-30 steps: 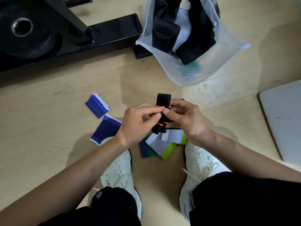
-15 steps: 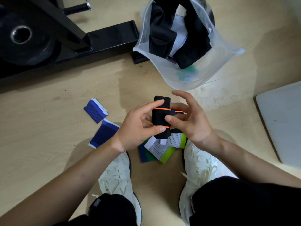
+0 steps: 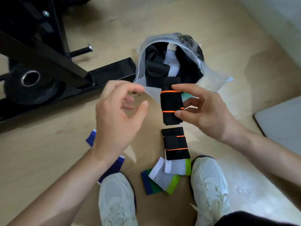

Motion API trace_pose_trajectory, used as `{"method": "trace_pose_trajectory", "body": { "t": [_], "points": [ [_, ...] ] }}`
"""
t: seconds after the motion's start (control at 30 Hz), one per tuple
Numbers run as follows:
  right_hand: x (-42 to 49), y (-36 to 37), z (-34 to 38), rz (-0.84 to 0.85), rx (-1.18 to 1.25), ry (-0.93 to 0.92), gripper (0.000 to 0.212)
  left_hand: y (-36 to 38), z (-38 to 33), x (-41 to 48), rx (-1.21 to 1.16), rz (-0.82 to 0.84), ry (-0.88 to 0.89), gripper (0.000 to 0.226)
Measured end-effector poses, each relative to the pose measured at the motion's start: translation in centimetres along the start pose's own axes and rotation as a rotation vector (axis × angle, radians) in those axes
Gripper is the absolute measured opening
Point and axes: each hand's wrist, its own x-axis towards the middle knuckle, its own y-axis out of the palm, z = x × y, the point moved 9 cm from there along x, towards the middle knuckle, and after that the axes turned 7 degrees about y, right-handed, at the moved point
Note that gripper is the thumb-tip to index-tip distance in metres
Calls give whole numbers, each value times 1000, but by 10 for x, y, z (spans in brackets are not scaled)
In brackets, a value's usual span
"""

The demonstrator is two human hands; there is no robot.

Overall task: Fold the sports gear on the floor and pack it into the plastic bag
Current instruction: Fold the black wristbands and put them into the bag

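Left hand (image 3: 117, 118) off wrap (image 3: 171, 101) (bag (image 3: 211, 79) behind)

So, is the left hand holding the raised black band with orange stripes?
No, the left hand is apart from the raised black band and grips nothing; only the right hand pinches it.

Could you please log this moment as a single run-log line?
right hand pinches folded black wrap near plastic bag | left hand open, empty | second black wrap on floor
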Motion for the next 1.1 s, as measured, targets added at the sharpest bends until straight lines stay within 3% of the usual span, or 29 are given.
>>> {"method": "trace_pose_trajectory", "body": {
  "t": [0.07,0.13,0.37,0.73,0.83,0.97,1.1],
  "points": [
    [18,-5,6,-56,-118,-61,60,-6,3,12,120,-77,56,34],
    [37,-3,8,-71,-252,-114,63,4,17,22,144,-42,22,44],
    [110,31,0,51,-517,-216,64,24,29,47,24,-20,40,59],
    [193,47,-34,181,-1119,-217,62,8,31,60,-156,-131,30,53],
    [206,47,-26,161,-1146,-203,57,10,30,62,-165,-126,36,52],
    [213,48,3,46,-875,-244,54,12,25,69,-182,-106,52,51],
    [211,55,8,-11,-810,-307,46,15,21,68,-232,-103,55,50]
  ]
}}
